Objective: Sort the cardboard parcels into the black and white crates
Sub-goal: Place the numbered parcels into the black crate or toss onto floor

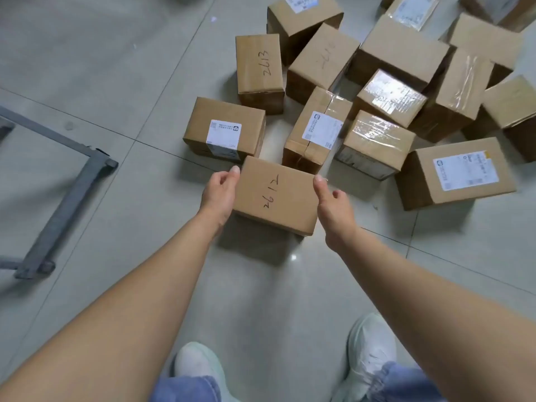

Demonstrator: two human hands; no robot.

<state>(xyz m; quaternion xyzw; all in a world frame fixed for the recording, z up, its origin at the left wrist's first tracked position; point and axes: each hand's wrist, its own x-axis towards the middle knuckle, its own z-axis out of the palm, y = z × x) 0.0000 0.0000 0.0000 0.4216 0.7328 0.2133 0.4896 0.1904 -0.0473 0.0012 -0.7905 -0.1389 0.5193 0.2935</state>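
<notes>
1. Cardboard is what I have in the hands right now. The left hand point(219, 192) is against the left side of the parcel marked 2612 point(275, 195), thumb tip on its far corner. The right hand point(333, 210) is clamped on the opposite side, thumb up along the edge. The hands are apart, with the box between them.
2. From the shadow spread under it, I judge this parcel is just clear of the floor point(116, 68) — picked up, not yet carried anywhere.
3. Just beyond it sit a labelled parcel point(224, 132) and, further back, a parcel marked 2613 point(259, 71), both unsorted.
4. To the right the heap of parcels point(400, 82) spreads to the frame's edge — a dozen or more, some leaning on one another, several taped or carrying white labels.
5. Neither the black nor the white of the two crates is in view, so I cannot tell how many parcels have already gone in.
6. A grey metal frame point(66, 192) lies on the floor at left, and white shoes point(371, 352) stand at the bottom.
7. My reading: the sorting is far from finished. One box is in hand and the bulk of the pile is still waiting on the tiles.
</notes>
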